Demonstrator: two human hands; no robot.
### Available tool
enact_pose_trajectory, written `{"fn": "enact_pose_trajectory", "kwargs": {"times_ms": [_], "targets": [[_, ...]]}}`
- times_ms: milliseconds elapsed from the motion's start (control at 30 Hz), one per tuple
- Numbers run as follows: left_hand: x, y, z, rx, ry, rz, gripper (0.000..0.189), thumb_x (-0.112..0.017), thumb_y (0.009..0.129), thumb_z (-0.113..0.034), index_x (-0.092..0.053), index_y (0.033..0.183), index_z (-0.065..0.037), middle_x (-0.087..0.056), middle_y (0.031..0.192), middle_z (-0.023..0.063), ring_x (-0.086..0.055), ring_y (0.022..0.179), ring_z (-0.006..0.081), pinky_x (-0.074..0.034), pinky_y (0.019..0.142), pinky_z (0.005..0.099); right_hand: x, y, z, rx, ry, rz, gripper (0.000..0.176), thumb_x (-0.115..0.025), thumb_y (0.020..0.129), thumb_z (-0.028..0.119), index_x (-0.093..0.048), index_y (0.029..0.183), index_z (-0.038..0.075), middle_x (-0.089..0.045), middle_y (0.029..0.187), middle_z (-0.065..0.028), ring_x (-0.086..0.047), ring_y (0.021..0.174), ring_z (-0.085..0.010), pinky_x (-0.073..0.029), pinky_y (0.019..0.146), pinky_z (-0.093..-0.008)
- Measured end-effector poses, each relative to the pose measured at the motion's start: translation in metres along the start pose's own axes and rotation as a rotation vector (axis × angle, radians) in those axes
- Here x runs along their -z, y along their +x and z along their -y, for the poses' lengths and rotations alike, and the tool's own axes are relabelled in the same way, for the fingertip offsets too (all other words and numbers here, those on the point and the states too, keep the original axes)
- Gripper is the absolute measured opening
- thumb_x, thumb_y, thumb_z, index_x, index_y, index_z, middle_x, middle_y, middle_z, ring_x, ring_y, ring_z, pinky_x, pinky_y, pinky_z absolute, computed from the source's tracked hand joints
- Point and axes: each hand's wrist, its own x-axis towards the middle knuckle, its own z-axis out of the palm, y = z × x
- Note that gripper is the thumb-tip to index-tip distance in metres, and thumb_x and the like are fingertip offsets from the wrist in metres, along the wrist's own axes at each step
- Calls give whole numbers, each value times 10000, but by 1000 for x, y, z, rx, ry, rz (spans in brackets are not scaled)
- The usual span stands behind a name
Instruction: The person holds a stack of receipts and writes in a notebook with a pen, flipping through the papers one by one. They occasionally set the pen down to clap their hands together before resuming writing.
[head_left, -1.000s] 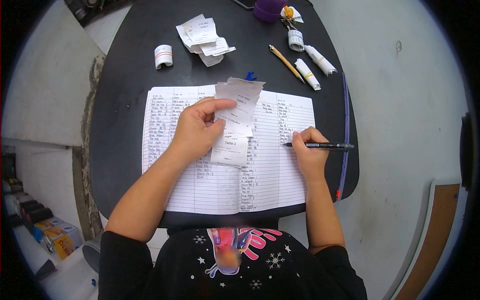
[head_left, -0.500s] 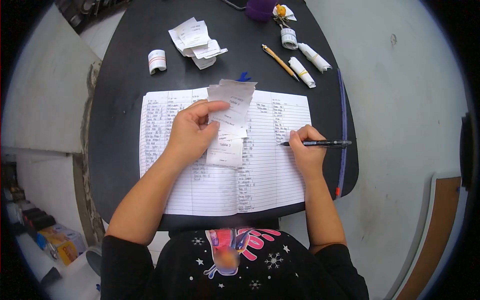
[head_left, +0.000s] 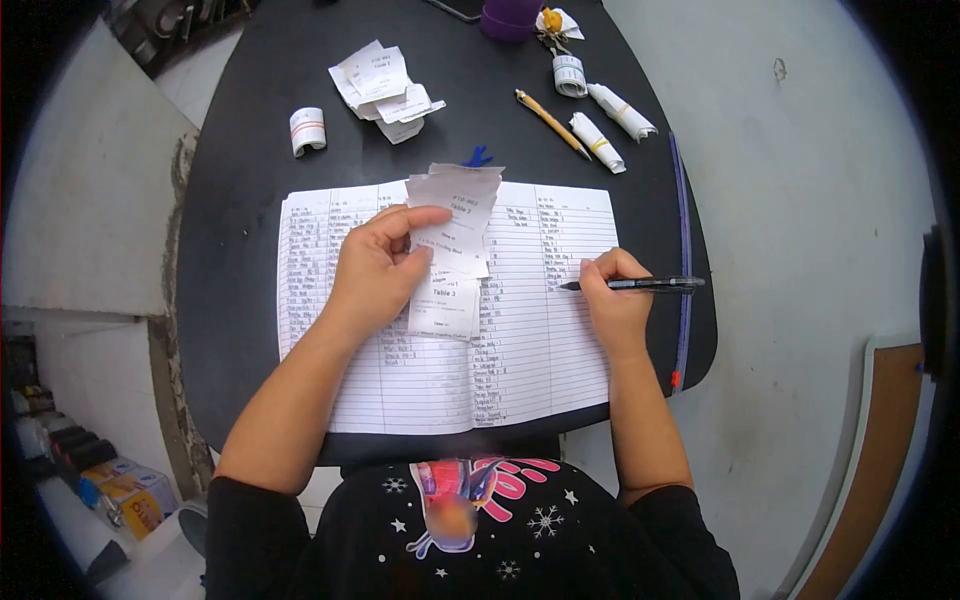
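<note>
An open lined notebook (head_left: 420, 395) with handwritten columns lies on the black table. My left hand (head_left: 378, 265) pinches a small bunch of printed receipts (head_left: 462, 225) above its middle; "Table 2" and "Table 3" can be read on them. Closed around a black pen (head_left: 650, 285) is my right hand (head_left: 618, 295), resting on the right page. The pen's tip points left, at the lower end of a handwritten list in that page's right column.
Beyond the notebook lie a loose pile of receipts (head_left: 385, 90), a curled paper roll (head_left: 308, 132), a wooden pen (head_left: 552, 125) and banded paper rolls (head_left: 597, 142). A purple container (head_left: 510, 18) stands at the back. A blue zipper strip (head_left: 682, 260) runs along the table's right side.
The view has shifted slightly. My left hand still holds the receipts. A little more writing shows by the pen tip on the right page.
</note>
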Motion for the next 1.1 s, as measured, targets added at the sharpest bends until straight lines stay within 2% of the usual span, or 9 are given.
{"fn": "enact_pose_trajectory", "kwargs": {"times_ms": [1100], "targets": [[-2,-1,-2,-7,24,-8,357,-540,772,112,-637,1102,15,-599,1096,88,-607,899,118,-527,791,237,3,0,3,14,-38,6,262,-653,769,35,-475,577,44,-500,535,-6,-437,508,-72,-341,484,-261]]}}
